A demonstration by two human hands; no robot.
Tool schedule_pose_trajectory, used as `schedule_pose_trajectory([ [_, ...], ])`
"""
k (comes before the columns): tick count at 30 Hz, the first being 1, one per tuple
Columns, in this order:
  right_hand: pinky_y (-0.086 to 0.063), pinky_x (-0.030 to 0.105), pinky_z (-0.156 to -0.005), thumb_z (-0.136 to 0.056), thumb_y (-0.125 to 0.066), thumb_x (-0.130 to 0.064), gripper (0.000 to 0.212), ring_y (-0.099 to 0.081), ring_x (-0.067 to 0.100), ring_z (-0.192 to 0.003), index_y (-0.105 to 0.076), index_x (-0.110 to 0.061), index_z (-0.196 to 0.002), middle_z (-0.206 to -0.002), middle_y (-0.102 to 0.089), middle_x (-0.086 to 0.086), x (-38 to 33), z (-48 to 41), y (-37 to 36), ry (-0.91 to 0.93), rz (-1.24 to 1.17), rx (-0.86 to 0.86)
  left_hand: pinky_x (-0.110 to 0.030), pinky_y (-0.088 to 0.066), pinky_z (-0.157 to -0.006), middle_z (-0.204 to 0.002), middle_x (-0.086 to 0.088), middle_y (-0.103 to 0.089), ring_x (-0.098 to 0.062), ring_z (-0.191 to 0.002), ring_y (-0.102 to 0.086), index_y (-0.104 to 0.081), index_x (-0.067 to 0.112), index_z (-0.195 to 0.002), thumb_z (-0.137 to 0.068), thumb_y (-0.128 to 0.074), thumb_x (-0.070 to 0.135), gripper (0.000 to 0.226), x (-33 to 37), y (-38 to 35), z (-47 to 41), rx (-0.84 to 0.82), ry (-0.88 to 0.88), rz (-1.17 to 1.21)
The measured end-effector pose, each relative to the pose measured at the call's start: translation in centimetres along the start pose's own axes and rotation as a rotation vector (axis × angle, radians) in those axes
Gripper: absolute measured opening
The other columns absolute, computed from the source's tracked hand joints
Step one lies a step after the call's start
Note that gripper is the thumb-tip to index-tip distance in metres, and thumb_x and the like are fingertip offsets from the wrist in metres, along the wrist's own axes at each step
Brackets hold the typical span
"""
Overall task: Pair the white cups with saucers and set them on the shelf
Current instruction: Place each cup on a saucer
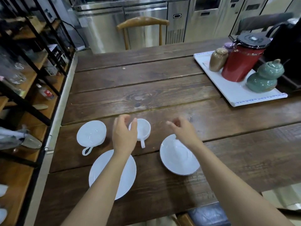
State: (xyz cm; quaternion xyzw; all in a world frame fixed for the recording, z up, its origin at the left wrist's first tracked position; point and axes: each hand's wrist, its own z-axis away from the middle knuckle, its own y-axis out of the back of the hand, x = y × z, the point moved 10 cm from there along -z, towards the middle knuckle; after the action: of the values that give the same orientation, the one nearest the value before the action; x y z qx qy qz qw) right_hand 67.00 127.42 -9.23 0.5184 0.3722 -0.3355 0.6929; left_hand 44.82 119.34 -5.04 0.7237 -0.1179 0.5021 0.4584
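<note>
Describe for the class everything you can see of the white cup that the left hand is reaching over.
The cup is small, plain white and glossy, like glazed china. It stands upright and looks empty on the dark wooden table, on no saucer, its loop handle pointing toward the person. The left hand, open with curled fingers, covers its left rim; whether they touch is unclear. A larger cup stands to its left, and the saucers lie nearer the person.

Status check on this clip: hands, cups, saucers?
Left hand open at middle cup. Right hand open, empty, above right saucer. No cup on a saucer yet.
</note>
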Motion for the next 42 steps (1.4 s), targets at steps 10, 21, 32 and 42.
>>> schedule_pose_trajectory([
  [10, -0.022, 0.05, -0.113, -0.085, -0.045, -0.062, 0.07, -0.033, 0.022, -0.136, -0.034, -0.021, -0.141, -0.148, -0.038, 0.001, 1.1, 1.0, -12.5, -0.411, -0.603, -0.443, -0.053, -0.036, -0.106, -0.144, 0.0, -0.043, -0.021, -0.134, -0.037, -0.042, 0.025, -0.139, -0.098, -0.041, 0.035, 0.042, -7.9, -6.8, 2.6, -0.551, 0.676, 0.747],
  [21, -0.055, 0.046, -0.085, -0.089, -0.053, -0.045, 0.043, -0.064, 0.025, -0.098, -0.056, -0.01, -0.115, -0.11, -0.065, 0.012, 0.0, 1.2, -7.6, -0.198, -0.355, -0.035, -0.026, -0.059, -0.061, -0.114, -0.01, -0.063, -0.026, -0.1, -0.065, -0.061, 0.015, -0.109, -0.092, -0.056, 0.012, 0.019, -5.7, -5.5, 1.0, -0.397, 0.482, 0.537],
  [32, -0.057, 0.046, -0.071, -0.089, -0.05, -0.044, 0.035, -0.06, 0.022, -0.074, -0.06, -0.011, -0.092, -0.079, -0.06, 0.004, 4.0, 6.2, 3.3, -0.192, -0.191, 0.33, -0.033, -0.06, -0.063, -0.111, -0.015, -0.062, -0.026, -0.097, -0.063, -0.062, 0.013, -0.097, -0.086, -0.06, 0.01, 0.011, -0.8, -12.0, 7.0, -0.622, 0.475, 0.519],
  [42, -0.056, 0.05, -0.072, -0.091, -0.049, -0.038, 0.034, -0.061, 0.018, -0.072, -0.061, -0.008, -0.099, -0.079, -0.06, -0.003, 7.6, 8.0, 3.3, -0.264, -0.139, 0.34, -0.03, -0.058, -0.055, -0.108, -0.016, -0.059, -0.028, -0.091, -0.063, -0.06, 0.007, -0.103, -0.084, -0.056, 0.003, 0.019, -2.9, -14.1, 9.8, -0.654, 0.531, 0.442],
])
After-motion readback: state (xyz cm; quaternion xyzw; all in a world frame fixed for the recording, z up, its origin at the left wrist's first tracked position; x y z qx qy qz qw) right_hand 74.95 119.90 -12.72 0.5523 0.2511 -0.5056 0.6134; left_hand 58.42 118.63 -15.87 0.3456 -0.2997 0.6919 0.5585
